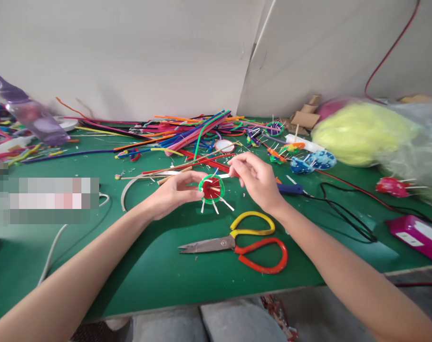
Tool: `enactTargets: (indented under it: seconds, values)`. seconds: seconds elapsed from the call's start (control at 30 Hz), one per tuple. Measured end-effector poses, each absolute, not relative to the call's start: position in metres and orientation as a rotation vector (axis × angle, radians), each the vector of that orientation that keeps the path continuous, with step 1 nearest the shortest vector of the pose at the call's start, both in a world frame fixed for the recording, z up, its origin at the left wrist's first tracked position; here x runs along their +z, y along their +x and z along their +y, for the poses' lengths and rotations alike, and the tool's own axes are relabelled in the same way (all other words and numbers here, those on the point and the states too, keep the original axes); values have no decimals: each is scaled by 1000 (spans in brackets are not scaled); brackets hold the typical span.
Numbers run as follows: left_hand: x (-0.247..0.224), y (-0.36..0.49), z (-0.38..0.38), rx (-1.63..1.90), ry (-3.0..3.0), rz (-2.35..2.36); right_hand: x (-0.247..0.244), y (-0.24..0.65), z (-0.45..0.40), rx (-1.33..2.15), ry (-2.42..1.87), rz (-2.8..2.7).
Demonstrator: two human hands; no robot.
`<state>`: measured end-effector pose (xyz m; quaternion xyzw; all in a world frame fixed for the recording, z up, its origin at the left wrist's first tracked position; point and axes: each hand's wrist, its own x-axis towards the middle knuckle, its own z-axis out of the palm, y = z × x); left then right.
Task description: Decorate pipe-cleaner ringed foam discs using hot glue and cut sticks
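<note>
Between the thumb and fingers of my left hand (176, 192) is a small round craft piece (211, 189), dark red inside with a green fuzzy rim. Several white strips stick out from its edge, and a thin stick shows at its middle. My right hand (253, 178) is just to its right, thumb and fingertips pinched at the end of a white strip (224, 176) that reaches to the rim. Below both hands, scissors (223, 243) with one yellow and one red handle lie on the green table, their blades pointing left.
Colourful pipe cleaners (197, 130) are heaped along the back. A purple bottle (37, 116) leans at the left. Small umbrella-like pieces (301, 165), a yellow-green bag (365, 130), a blue-handled tool (290, 189), black cable and a magenta box (415, 236) occupy the right.
</note>
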<state>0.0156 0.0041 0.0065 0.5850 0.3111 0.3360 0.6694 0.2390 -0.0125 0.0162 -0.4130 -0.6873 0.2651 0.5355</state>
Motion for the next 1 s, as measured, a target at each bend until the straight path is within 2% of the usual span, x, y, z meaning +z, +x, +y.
enactTargets:
  seconds: [0.57,0.83,1.0]
  values:
    - [6,13,7,797,1302,741,23,255,-1,549,-1010,-1573]
    - [2,11,9,803,1325,680,45,307,0,195,-1369,-1861]
    - [3,11,9,794,1322,709,31,360,-7,61,-1628,-2216]
